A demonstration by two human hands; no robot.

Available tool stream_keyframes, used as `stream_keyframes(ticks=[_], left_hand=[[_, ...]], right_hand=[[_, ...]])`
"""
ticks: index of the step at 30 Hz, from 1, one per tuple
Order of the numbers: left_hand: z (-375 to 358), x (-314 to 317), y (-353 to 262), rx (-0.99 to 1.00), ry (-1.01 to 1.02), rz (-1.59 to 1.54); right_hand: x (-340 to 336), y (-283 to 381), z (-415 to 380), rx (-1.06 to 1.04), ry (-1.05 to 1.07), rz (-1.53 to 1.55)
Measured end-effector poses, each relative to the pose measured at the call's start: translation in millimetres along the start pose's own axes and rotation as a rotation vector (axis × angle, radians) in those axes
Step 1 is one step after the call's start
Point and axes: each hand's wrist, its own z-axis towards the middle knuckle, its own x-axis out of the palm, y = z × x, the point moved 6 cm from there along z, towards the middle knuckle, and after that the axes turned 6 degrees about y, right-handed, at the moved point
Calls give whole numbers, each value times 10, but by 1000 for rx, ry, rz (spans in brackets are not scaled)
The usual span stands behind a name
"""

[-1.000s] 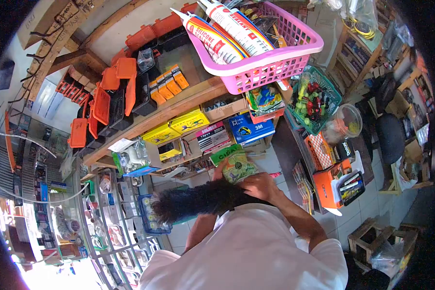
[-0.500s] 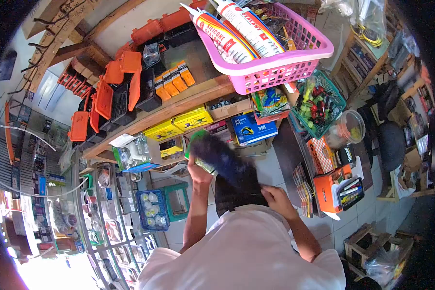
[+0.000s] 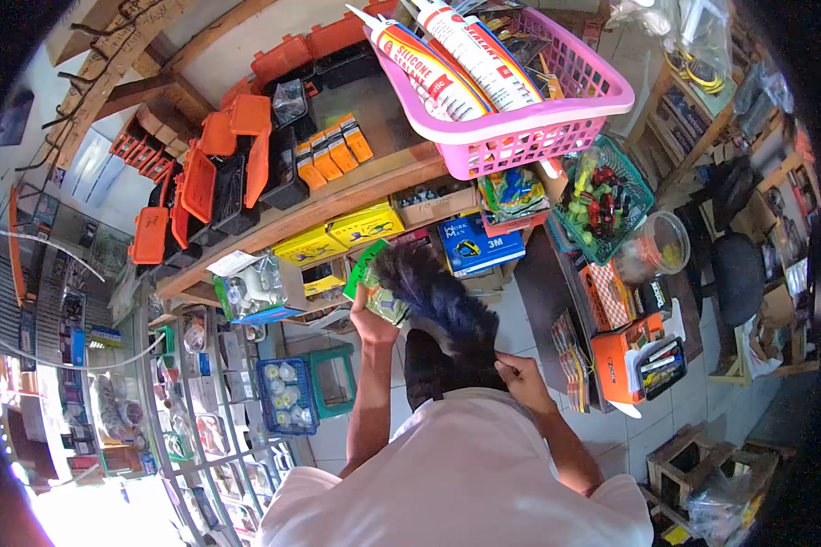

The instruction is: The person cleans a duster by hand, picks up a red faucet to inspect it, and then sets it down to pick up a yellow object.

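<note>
My left hand [image 3: 374, 321] is wrapped round a green-topped packet [image 3: 385, 301] with a clear lower part, held up below the shelf. My right hand [image 3: 520, 372] is closed at the lower end of a dark, fluffy duster [image 3: 438, 296]. The duster slants up and to the left, and its feathery tip lies against the packet's right side. Its handle is mostly hidden by my right hand.
Above stands a wooden shelf [image 3: 310, 221] with orange-lidded bins [image 3: 198, 193] and a pink basket [image 3: 529, 128] of sealant tubes. Yellow boxes [image 3: 365, 224] and a blue box [image 3: 480, 244] sit below. A green basket [image 3: 604, 201] is at right, a blue crate [image 3: 287, 397] at lower left.
The duster, blurred before, now shows sharply, and its lower part has swung slightly right. The packet's green top has come into fuller view. Both hands keep their holds.
</note>
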Motion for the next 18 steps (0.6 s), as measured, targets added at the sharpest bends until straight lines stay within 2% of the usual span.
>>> stream_keyframes(ticks=[2,5,7,8,10,11,15,17,18], left_hand=[[5,-117,0,70,-93,93],[1,-136,-6,52,-115,85],[-41,-304,-31,12,-131,71],[-57,-443,-32,-22,-133,61],[-47,-314,-34,70,-198,105],[-81,-224,-9,38,-185,67],[-115,-346,-2,32,-132,224],[-95,-426,26,4,-121,117],[-70,-398,68,-32,-107,11]], right_hand=[[26,8,-5,70,61,1],[-27,80,3,-2,22,28],[-96,48,13,173,-22,24],[-88,-12,10,172,-19,25],[-26,-97,14,94,74,-45],[-30,-103,4,94,73,-45],[-85,-63,6,90,-40,9],[-129,-88,-7,71,-80,42],[-124,-59,-33,76,-16,37]])
